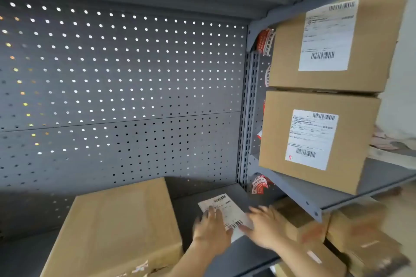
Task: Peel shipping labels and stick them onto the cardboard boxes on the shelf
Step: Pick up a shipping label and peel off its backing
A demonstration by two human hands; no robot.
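Observation:
A white shipping label (pixel 225 211) with barcodes lies flat on the grey shelf (pixel 243 254), to the right of a large unlabelled cardboard box (pixel 117 229). My left hand (pixel 211 231) rests on the label's left part, fingers spread. My right hand (pixel 265 225) touches its right edge, fingers apart and blurred. Two cardboard boxes are stacked on the upper right shelf: the upper box (pixel 288 63) and the lower box (pixel 276 137), each with a white label on its front face.
A grey perforated back panel (pixel 126 87) closes the shelf bay. An upright post (pixel 247 119) separates it from the right bay, where red-and-white tape rolls (pixel 265 40) hang. More cardboard boxes (pixel 355 238) sit low at the right, blurred.

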